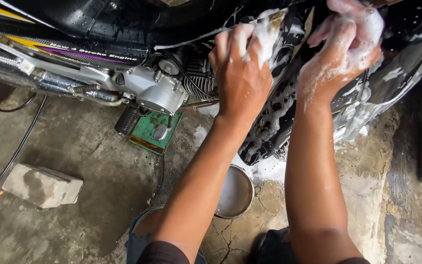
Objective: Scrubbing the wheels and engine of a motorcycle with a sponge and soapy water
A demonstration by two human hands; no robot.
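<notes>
Two bare hands press against the soapy side of a black motorcycle that fills the top of the frame, seen from above by the person doing the washing.

At the far left, a black cable curves down across the wet concrete floor. Below it, at lower left, lies a grey stone block. Above, along the upper left, the motorcycle's dark body panel runs toward the centre, with a silver engine casing under it. Just below the engine, a black footpeg hangs beside a green wooden block on the floor.

In the upper centre, the left hand lies flat on the foamy bodywork, fingers curled and pressed against a lather-covered panel; whether it grips a sponge or cloth under the foam cannot be told. Below it, near the bottom centre, a round metal bowl sits on the floor, partly behind the left forearm.

In the upper right, the right hand, thick with white suds, is closed on a foamy mass against the motorcycle's side panel; what it clutches is hidden by lather. Soap streaks run down the black fairing at the right edge. Cracked concrete shows at lower right.
</notes>
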